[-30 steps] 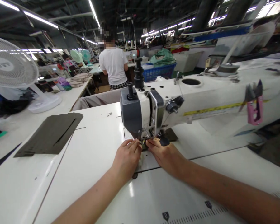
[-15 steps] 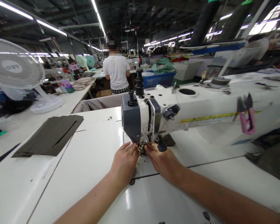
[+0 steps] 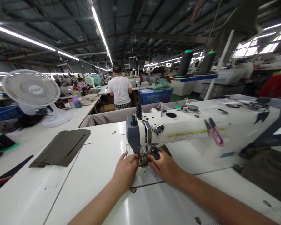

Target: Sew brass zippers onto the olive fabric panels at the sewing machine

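Far left, on the side worktop (image 3: pixel 25 142): a dark thread cone (image 3: pixel 4 141) with green ends, then a white desk fan (image 3: pixel 33 87), upright. Nearer me, a flat stack of dark olive fabric pieces (image 3: pixel 60 147), edges uneven, on the white sewing table (image 3: pixel 93 193). Beyond, a person in a white T-shirt (image 3: pixel 119 89), back turned. Next, my left hand (image 3: pixel 126 170): fingers bent, close together, tips at the left side of a small dark olive fabric piece (image 3: pixel 143 161). That piece sits at the needle area of the industrial sewing machine (image 3: pixel 184 125), between my two sets of fingertips. Behind the machine head, a blue plastic basket (image 3: pixel 155 97). My right hand (image 3: pixel 166 165) comes from the other side, thumb at the piece, fingers bunched and partly hidden by a black machine part; cannot tell for either hand whether I pinch the cloth or only press it. Farther right, two black thread cones (image 3: pixel 184 64); on the machine arm, a yellow measuring tape (image 3: pixel 189 134) and pink thread snips (image 3: pixel 216 136). Far right, heaped olive cloth (image 3: pixel 267 172).
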`<state>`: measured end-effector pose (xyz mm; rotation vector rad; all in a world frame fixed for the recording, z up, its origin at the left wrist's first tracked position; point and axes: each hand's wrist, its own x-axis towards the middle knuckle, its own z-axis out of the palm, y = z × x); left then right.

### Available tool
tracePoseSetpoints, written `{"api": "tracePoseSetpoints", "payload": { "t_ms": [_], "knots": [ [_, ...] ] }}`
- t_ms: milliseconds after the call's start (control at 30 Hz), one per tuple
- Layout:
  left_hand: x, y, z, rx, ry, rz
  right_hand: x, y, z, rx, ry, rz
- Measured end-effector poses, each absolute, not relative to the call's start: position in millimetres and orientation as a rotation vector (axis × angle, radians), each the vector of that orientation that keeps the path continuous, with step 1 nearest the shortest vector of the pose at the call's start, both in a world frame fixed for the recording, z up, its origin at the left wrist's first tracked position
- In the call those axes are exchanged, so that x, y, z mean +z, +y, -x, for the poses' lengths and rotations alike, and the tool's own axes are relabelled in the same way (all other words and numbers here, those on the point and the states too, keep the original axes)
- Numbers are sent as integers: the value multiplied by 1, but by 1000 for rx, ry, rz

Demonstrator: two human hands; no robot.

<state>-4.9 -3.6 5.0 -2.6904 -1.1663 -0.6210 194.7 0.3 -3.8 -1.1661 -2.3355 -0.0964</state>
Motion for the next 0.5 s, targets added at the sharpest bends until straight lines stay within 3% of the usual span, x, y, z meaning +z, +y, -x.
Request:
{"api": "tracePoseSetpoints", "payload": {
  "t_ms": [167,333,500],
  "knots": [
    [18,-33,3,-735,-1168,2744,4,-50,-202,-445,-2306,1507],
    [12,-42,-2,-727,-1161,2770,-10,-109,-184,-420,-2217,1225],
    [22,-51,-5,-659,-1173,2852,-17,-101,-189,-374,-2187,1133]
  ]
}}
